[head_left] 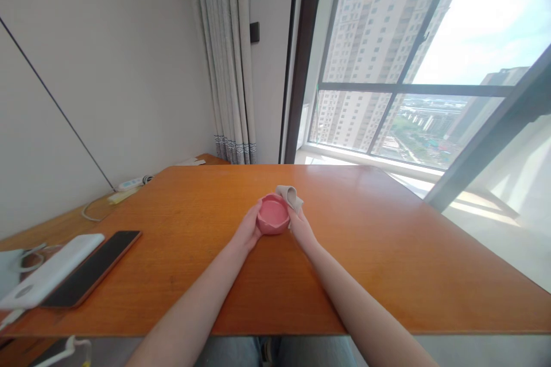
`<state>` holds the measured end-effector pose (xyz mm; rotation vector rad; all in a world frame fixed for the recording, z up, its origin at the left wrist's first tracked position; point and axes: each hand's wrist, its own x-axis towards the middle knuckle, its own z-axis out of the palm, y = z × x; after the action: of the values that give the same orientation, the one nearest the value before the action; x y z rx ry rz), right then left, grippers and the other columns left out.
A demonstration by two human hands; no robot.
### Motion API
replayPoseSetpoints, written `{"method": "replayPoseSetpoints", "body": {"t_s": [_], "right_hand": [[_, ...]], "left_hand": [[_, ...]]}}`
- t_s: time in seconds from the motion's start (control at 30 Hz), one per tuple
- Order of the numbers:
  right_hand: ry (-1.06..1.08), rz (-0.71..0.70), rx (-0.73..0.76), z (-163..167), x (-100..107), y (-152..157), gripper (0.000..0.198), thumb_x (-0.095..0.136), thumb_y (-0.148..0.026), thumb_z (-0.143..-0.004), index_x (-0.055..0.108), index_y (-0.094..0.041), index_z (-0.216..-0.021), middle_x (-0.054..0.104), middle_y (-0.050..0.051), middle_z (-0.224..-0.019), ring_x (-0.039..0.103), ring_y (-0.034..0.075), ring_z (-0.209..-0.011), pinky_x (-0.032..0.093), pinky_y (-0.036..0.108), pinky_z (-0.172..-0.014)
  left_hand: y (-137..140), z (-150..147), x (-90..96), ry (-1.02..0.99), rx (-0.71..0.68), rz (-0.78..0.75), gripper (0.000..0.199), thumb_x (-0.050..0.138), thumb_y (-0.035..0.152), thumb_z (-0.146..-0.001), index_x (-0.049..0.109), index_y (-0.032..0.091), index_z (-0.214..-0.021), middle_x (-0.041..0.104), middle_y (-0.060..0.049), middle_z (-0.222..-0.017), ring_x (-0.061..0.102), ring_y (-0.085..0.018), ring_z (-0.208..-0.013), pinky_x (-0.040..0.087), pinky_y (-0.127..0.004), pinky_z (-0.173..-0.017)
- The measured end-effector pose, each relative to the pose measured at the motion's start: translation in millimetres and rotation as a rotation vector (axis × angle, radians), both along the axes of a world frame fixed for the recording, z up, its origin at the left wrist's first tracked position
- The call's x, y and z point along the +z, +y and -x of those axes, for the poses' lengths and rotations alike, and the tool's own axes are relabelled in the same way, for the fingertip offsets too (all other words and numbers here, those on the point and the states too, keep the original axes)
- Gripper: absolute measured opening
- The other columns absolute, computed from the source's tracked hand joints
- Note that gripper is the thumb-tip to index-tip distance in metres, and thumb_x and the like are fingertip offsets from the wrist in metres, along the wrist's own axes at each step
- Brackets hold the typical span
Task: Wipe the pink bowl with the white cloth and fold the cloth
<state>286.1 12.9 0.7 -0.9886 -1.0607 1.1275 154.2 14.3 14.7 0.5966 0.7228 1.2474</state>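
Between my two hands is a small pink bowl [273, 215] with a wavy rim, tilted so that its inside faces me. My left hand [248, 227] grips the bowl's left side, fingers closed round it. At the bowl's right edge, my right hand [301, 226] is closed on a light grey cloth [291, 197]. The cloth is folded over and lies against the rim at the upper right. Some of the right fingers are hidden behind the cloth and the bowl.
The wooden table [206, 195] spreads out around my arms. On its left side lie a dark phone [92, 269] and a white power bank [54, 269] with a cable. A power strip [131, 183] rests by the wall. Behind stand a curtain [228, 57] and a large window [387, 89].
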Motion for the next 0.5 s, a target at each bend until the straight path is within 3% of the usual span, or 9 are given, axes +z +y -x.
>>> {"method": "replayPoseSetpoints", "body": {"t_s": [0.13, 0.3, 0.4, 0.5], "right_hand": [[0.011, 0.040, -0.067, 6.3, -8.0, -1.6, 0.064, 0.056, -0.049, -0.077, 0.041, -0.024, -0.134, 0.051, 0.003, -0.133, 0.045, 0.023, -0.124, 0.035, 0.038, -0.105], [0.030, -0.015, -0.105, -8.9, 2.6, 2.2, 0.057, 0.057, -0.046, -0.076, 0.047, -0.024, -0.128, 0.055, 0.003, -0.128, 0.049, 0.024, -0.120, 0.039, 0.039, -0.101], [-0.055, -0.027, -0.041, -21.8, 13.5, 4.3, 0.046, 0.061, -0.043, -0.073, 0.058, -0.023, -0.114, 0.062, 0.003, -0.118, 0.052, 0.026, -0.115, 0.039, 0.041, -0.100], [-0.133, 0.027, 0.103, -27.8, 20.6, 3.2, 0.038, 0.062, -0.041, -0.073, 0.064, -0.023, -0.106, 0.065, 0.002, -0.110, 0.054, 0.027, -0.112, 0.040, 0.043, -0.098]], "left_hand": [[-2.3, 0.0, 1.1, -0.096, -0.051, -0.100, 0.042, 0.060, 0.037, -0.081, 0.056, 0.019, -0.118, 0.059, -0.010, -0.123, 0.054, -0.024, -0.114, 0.046, -0.041, -0.095], [-7.1, 6.5, 3.1, 0.022, -0.203, -0.111, 0.058, 0.072, 0.020, -0.070, 0.051, 0.027, -0.123, 0.053, -0.006, -0.130, 0.054, -0.021, -0.114, 0.045, -0.037, -0.096], [-9.8, 8.2, 3.7, 0.084, -0.292, -0.038, 0.051, 0.070, 0.031, -0.073, 0.053, 0.027, -0.122, 0.054, -0.007, -0.129, 0.056, -0.022, -0.110, 0.049, -0.037, -0.088], [-9.4, 6.8, 2.0, 0.137, -0.317, 0.113, 0.045, 0.063, 0.045, -0.076, 0.059, 0.019, -0.113, 0.062, -0.011, -0.117, 0.060, -0.024, -0.102, 0.053, -0.036, -0.078]]}}
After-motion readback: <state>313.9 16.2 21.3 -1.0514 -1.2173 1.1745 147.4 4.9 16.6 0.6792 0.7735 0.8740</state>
